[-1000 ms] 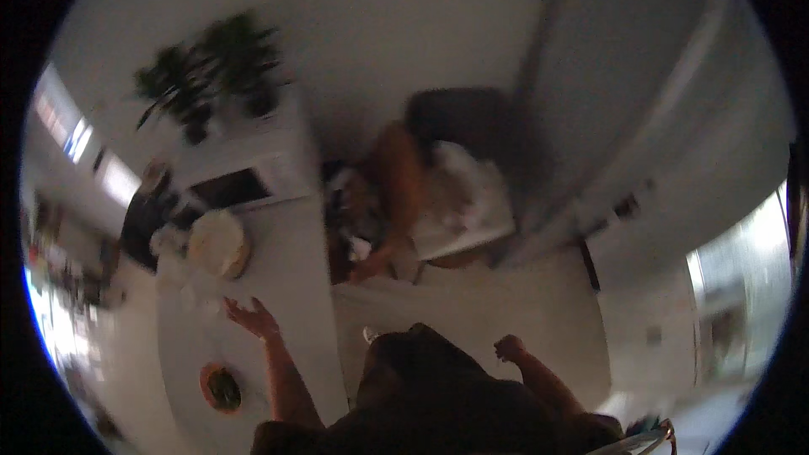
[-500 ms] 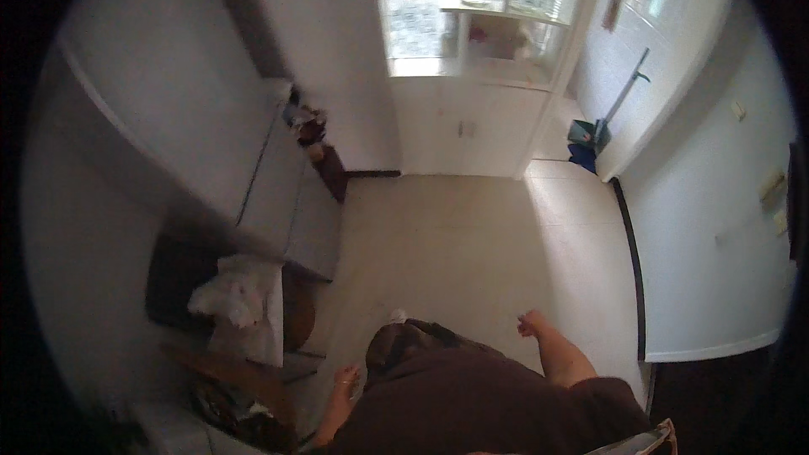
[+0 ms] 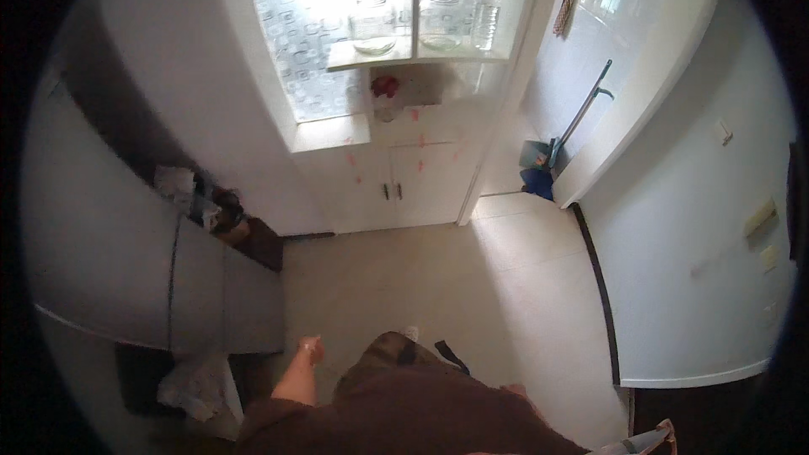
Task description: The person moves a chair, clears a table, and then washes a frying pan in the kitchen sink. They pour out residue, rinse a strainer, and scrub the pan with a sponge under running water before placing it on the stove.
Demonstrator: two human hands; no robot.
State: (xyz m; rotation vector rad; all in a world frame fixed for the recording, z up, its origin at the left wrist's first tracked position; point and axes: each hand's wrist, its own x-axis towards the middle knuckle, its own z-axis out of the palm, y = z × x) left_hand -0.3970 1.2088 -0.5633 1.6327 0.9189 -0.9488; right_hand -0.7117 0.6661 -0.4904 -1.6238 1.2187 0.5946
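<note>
My left hand point(image 3: 310, 348) swings forward beside my hip, its fingers loosely curled in, and no object shows in it. It is nearest to the grey cabinet point(image 3: 253, 303) on the left, but apart from it. Only a sliver of my right hand point(image 3: 514, 389) shows beyond my brown shirt point(image 3: 396, 417); its fingers are hidden. Below me are a patterned trouser leg point(image 3: 379, 362), the white tip of a shoe point(image 3: 410, 333) and a short dark strip point(image 3: 452, 355) that looks like a strap.
Ahead stands a white cupboard point(image 3: 358, 194) with glass shelves and a bright window. A dustpan point(image 3: 535, 154) and long-handled tool point(image 3: 581, 114) lean by a doorway at right. Assorted items point(image 3: 223, 206) top the left cabinet; a plastic bag point(image 3: 198, 383) lies low left. A pale wall point(image 3: 683, 286) bounds the right.
The white cupboard looks larger and nearer, and the view has shifted rightward. My left hand has come forward; my right hand has dropped back, mostly behind my body.
</note>
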